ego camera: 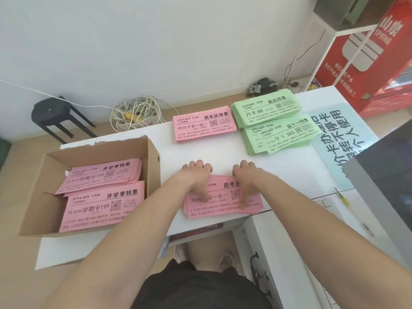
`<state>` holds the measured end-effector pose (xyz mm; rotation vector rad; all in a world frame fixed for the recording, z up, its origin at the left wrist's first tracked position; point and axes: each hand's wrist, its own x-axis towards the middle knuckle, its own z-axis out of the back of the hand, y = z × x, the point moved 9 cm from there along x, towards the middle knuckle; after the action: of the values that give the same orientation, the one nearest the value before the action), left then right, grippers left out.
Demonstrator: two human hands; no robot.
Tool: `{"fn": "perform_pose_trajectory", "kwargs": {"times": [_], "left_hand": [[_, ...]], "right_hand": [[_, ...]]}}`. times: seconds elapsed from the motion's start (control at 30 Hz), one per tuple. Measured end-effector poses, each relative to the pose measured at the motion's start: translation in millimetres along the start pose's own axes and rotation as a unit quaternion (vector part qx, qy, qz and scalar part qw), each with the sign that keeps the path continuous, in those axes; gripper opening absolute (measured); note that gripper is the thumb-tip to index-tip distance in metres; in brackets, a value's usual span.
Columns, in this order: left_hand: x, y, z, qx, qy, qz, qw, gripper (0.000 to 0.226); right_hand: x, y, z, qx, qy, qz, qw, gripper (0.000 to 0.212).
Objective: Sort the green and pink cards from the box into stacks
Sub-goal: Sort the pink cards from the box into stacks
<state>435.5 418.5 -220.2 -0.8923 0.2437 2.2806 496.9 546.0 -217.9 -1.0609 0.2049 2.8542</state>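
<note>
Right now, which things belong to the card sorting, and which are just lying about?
Job: box, pink cards in it, near pink stack gripped by left hand and right hand, far pink stack, back green stack, front green stack.
Lying about: stool, cable coil, blue sign, red cabinet.

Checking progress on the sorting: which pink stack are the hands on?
The near pink stack at the front edge of the table: left hand and right hand grip it. The far pink stack and the two in the box lie untouched.
</note>
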Motion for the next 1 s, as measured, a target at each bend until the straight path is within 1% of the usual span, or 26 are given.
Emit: {"fn": "perform_pose_trajectory", "kwargs": {"times": [0.17, 0.23, 0.3, 0.33, 0.37, 0.43, 0.47, 0.53, 0.6, 0.67, 0.77, 0.87, 0.93, 1.0], "left_hand": [[-2, 1, -3, -0.012, 0.001, -0.001, 1.0, 0.081], [-4, 1, -2, -0.009, -0.01, -0.009, 1.0, 0.079], [-6, -1, 0, 0.002, -0.024, -0.021, 0.999, 0.081], [-7, -2, 1, 0.005, -0.03, -0.027, 0.999, 0.081], [-9, -3, 2, 0.005, -0.034, -0.03, 0.999, 0.079], [-12, -3, 3, 0.004, -0.039, -0.03, 0.999, 0.077], [-14, -2, 5, 0.004, -0.043, -0.028, 0.999, 0.077], [-18, -2, 8, 0.007, -0.054, -0.026, 0.998, 0.08], [-22, -2, 11, 0.009, -0.059, -0.027, 0.998, 0.084], [-25, 1, 11, -0.011, -0.043, -0.029, 0.999, 0.081], [-27, 11, 9, -0.059, -0.017, -0.02, 0.998, 0.062], [-27, 24, 8, -0.119, -0.02, -0.009, 0.993, 0.049], [-27, 32, 7, -0.173, -0.028, 0.001, 0.985, 0.047], [-27, 41, 5, -0.229, -0.041, 0.017, 0.972, 0.053]], "right_hand": [[-2, 0, -2, 0.015, 0.0, 0.009, 1.0, 0.106], [-1, -1, -3, 0.023, 0.003, 0.011, 1.0, 0.102], [-1, -2, -4, 0.035, 0.012, 0.006, 0.999, 0.103], [-1, -2, -5, 0.037, 0.021, 0.001, 0.999, 0.099], [-2, -3, -5, 0.036, 0.03, -0.001, 0.999, 0.089], [-5, -3, -3, 0.045, 0.055, 0.003, 0.997, 0.058], [-7, -3, -1, 0.06, 0.065, 0.005, 0.996, 0.047], [-10, -2, 3, 0.092, 0.072, 0.015, 0.993, 0.037], [-11, -1, 5, 0.103, 0.069, 0.021, 0.992, 0.038], [-10, -2, 6, 0.12, 0.058, 0.024, 0.991, 0.041], [-6, -7, 11, 0.164, 0.034, 0.025, 0.986, 0.043], [-5, -17, 13, 0.209, 0.008, 0.007, 0.978, 0.043], [-6, -31, 10, 0.272, -0.008, -0.018, 0.962, 0.047], [-5, -47, 0, 0.385, -0.016, -0.033, 0.922, 0.049]]}}
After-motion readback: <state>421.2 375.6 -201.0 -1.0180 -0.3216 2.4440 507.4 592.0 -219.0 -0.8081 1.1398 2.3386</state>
